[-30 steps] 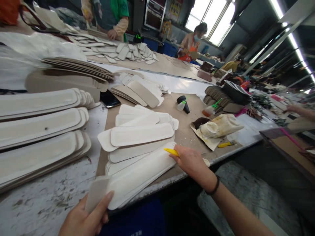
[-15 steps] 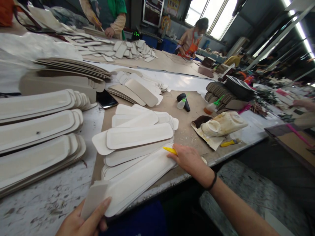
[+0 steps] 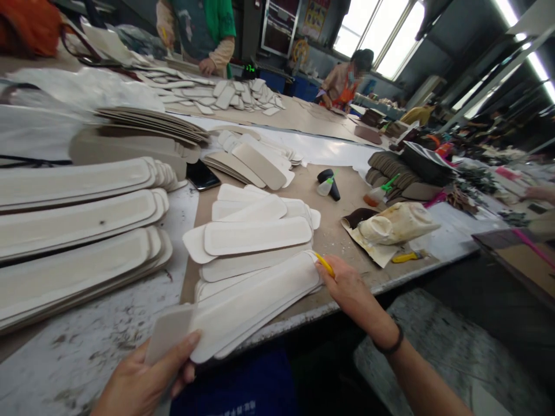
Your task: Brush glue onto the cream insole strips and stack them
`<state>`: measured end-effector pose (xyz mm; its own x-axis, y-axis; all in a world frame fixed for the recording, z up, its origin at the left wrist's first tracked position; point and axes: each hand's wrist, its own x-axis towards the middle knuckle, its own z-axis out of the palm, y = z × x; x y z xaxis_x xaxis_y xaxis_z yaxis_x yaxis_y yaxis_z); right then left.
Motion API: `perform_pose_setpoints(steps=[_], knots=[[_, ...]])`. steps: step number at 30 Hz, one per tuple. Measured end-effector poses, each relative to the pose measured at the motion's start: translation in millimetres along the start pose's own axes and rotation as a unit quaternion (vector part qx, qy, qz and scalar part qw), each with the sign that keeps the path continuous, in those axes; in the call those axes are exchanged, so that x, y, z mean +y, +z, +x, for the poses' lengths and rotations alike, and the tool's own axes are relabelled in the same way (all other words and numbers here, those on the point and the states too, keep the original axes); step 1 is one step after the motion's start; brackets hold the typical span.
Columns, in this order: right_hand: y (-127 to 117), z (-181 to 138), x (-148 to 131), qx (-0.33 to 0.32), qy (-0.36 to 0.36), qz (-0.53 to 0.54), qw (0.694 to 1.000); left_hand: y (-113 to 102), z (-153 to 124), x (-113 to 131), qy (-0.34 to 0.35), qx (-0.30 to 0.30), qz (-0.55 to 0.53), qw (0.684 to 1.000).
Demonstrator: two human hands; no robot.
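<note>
My left hand (image 3: 150, 370) pinches the near end of a long cream panel with rounded corners (image 3: 255, 306), its thumb on top. A greyish flat piece (image 3: 169, 329) is in the same grip, partly under the panel. At the panel's far end is my right hand (image 3: 347, 289), closed around a slim yellow tool (image 3: 325, 264). The tool's tip lies against the panel's end edge; its other end is hidden in my fingers. More cream panels (image 3: 258, 236) lie fanned out under and behind the held one.
Stacked long panels (image 3: 78, 248) stand at left. Behind lie a phone (image 3: 203, 175), a small green-tipped bottle (image 3: 325, 186), a stained container (image 3: 394, 224) and a yellow-handled brush (image 3: 409, 256). The table edge (image 3: 299, 320) runs in front. Two people work across the table.
The view has shifted, so the table's things sit further right. My right hand has moved to the panel's far end corner, and the yellow tool's angle is steeper. My left hand keeps its grip.
</note>
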<state>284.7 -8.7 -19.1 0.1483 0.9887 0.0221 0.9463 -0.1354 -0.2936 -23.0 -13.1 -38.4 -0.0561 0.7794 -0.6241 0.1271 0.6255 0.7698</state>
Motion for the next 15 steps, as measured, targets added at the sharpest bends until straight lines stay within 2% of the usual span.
perform_pose_setpoints(steps=[4,8,10,13,15], knots=[[-4,-2,-5,0.004,0.074,0.154,0.985,-8,-4,5,0.024,-0.030,-0.064,0.997],[-10,-6,-14,-0.059,0.191,0.350,0.915,-13,-4,5,0.039,-0.026,-0.077,0.996],[-10,-9,-15,-0.093,0.208,0.384,0.895,-14,-5,6,0.035,-0.016,-0.090,0.995],[-5,-15,-10,-0.136,0.213,0.371,0.893,-16,-6,8,0.020,-0.008,-0.130,0.991],[0,-19,-7,-0.155,0.224,0.393,0.878,-17,-7,10,-0.001,-0.021,-0.164,0.986]])
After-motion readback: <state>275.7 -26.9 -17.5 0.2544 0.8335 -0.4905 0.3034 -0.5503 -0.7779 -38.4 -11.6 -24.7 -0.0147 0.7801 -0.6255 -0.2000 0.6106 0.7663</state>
